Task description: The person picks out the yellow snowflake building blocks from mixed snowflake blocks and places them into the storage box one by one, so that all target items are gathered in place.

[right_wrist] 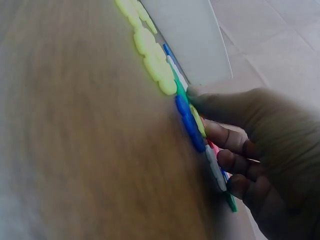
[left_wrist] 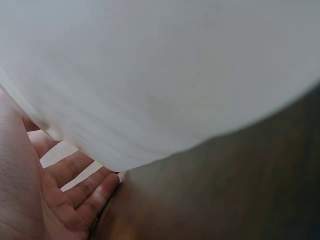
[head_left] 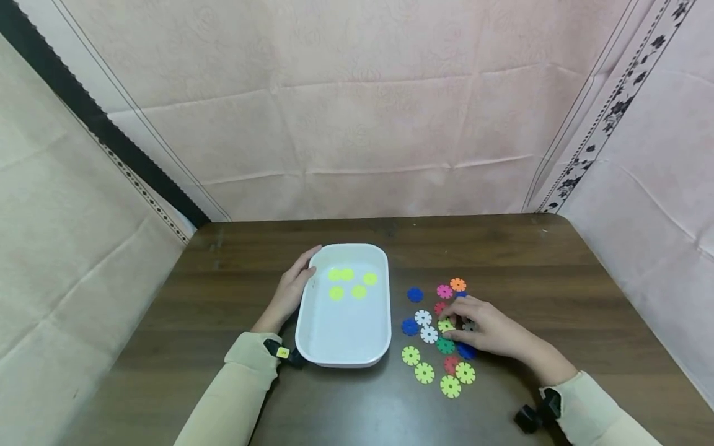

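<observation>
My left hand [head_left: 291, 292] grips the left side of a white rectangular tray [head_left: 343, 344], thumb at the rim and fingers along the outer wall. Several yellow notched plastic discs [head_left: 359, 292] lie inside, toward the tray's far end. To the right of the tray, my right hand [head_left: 488, 328] pinches a yellow-green disc [head_left: 445, 325] between thumb and index finger, low among the loose discs. Its other fingers are bent, near a grey disc [head_left: 470, 326] partly hidden under the hand. In the right wrist view, that yellow disc [right_wrist: 198, 121] shows between thumb and index fingertips.
Around the right hand lie blue [head_left: 409, 327], white [head_left: 429, 334], green [head_left: 445, 345], pink [head_left: 444, 291], red [head_left: 450, 363] and orange discs [head_left: 458, 284]. Several yellow discs [head_left: 450, 386] lie nearer the front. The brown wooden table [head_left: 223, 347] meets pale cloth [head_left: 362, 155] behind.
</observation>
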`<state>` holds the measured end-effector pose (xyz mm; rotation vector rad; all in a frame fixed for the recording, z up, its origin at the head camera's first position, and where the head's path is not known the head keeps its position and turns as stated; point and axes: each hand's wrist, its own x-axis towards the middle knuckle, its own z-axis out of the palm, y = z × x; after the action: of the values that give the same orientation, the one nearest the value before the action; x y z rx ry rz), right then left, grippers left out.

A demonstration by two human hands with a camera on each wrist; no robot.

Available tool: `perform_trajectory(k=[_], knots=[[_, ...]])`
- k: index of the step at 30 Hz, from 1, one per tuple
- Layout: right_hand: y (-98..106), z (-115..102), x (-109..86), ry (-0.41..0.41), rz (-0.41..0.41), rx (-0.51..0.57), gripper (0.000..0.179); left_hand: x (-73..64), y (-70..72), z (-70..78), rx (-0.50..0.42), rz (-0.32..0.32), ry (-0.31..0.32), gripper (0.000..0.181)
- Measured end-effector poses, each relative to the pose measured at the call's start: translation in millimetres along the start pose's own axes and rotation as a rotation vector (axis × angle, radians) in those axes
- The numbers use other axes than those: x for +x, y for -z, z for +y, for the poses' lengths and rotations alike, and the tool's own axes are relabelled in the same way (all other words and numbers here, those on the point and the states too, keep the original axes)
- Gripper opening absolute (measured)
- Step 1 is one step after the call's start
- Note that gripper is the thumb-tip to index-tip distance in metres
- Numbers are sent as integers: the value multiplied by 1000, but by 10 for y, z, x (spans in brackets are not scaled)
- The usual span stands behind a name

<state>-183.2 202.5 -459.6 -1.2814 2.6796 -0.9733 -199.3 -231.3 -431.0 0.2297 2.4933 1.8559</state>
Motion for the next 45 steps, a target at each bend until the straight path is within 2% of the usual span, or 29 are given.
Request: perform_trajectory(k=[11, 17, 22, 28, 32, 36, 45], knots=[[-31, 6, 27, 55, 1, 6, 16, -15, 9, -1, 1, 11, -4, 47], [-36, -9, 13, 38, -26, 12, 23, -19, 9, -5, 6, 3, -5, 47], [-46, -16, 12, 70, -15, 4, 14, -14, 5, -4, 4, 4, -7, 47], [-26, -40, 0, 41, -38, 12, 29, -20, -1, -5, 7, -1, 11, 48], [-15, -45, -3, 33, -60, 19, 27, -16, -4, -11, 9, -3, 3, 47], [-11, -37, 3, 39, -55, 29, 25, -4, -6, -18, 5, 0, -15, 47], [-30, -5, 10, 41, -15, 34, 25, 15, -11, -22, -5, 18, -7, 47]])
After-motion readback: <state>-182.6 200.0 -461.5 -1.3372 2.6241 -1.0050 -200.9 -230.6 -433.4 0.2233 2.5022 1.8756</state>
